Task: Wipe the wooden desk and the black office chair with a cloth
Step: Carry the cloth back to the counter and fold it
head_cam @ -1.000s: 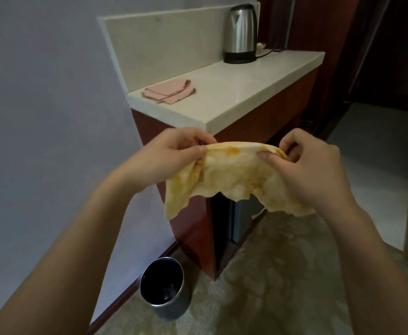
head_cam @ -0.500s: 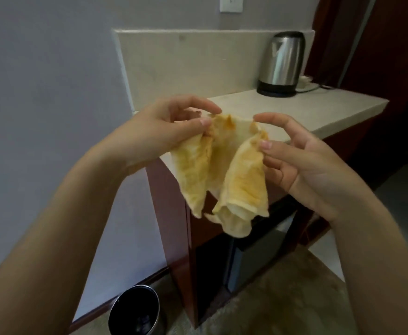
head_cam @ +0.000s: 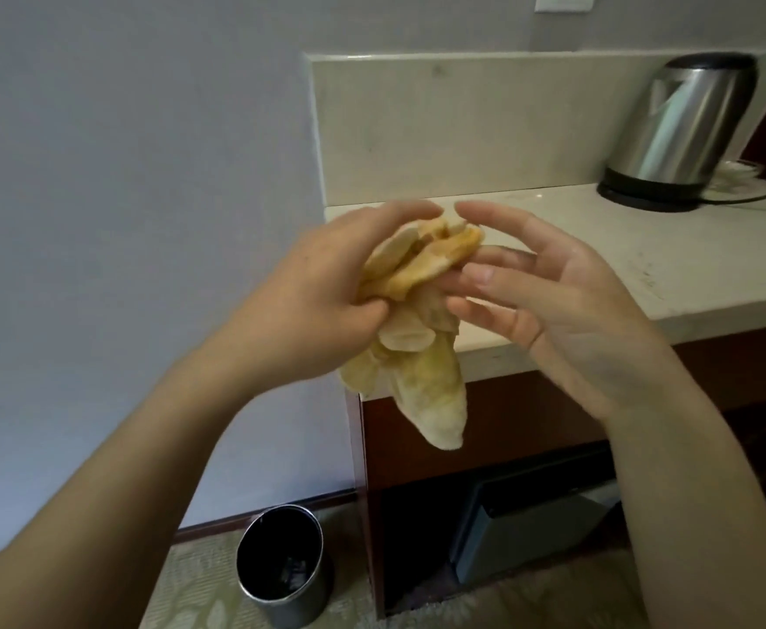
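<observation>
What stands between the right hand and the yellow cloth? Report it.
Nothing visible does. The left hand grips the bunched yellow cloth in the air. The right hand is open right beside it, its fingers at the cloth's edge with no object between them.

I see a pale stone counter top (head_cam: 671, 274) on a red-brown wooden cabinet (head_cam: 499, 429). A steel kettle (head_cam: 685, 129) stands on its black base at the far right, its cord (head_cam: 753, 200) trailing right. On the patterned carpet (head_cam: 199, 596), a round metal bin (head_cam: 281, 596) stands beside the cabinet, near the wall.
</observation>
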Action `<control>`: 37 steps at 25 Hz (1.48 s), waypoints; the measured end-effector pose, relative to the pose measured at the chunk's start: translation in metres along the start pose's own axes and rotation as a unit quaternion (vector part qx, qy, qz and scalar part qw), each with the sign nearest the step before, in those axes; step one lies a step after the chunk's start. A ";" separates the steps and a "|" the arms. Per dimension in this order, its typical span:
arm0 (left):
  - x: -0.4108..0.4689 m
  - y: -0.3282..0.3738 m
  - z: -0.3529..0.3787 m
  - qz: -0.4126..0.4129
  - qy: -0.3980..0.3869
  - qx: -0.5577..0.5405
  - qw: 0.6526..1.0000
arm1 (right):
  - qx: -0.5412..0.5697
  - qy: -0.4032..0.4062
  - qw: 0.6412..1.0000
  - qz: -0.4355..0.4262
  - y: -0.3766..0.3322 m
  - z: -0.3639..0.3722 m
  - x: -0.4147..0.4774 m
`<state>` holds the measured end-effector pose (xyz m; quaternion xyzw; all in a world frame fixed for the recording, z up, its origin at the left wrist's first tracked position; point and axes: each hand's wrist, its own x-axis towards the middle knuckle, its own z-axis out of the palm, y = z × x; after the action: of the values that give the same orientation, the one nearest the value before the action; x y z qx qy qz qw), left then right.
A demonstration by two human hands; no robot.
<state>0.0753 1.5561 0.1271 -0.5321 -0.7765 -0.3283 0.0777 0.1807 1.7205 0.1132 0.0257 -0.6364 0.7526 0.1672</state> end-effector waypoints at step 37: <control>0.078 -0.059 0.034 -0.181 0.064 -0.220 0.956 | -0.463 0.156 0.865 -0.117 0.035 -0.056 0.065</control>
<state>-0.0017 1.6242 0.1123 -0.3646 -0.7614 -0.5335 -0.0524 0.1187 1.7840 0.0856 -0.0983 -0.8697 0.3404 0.3437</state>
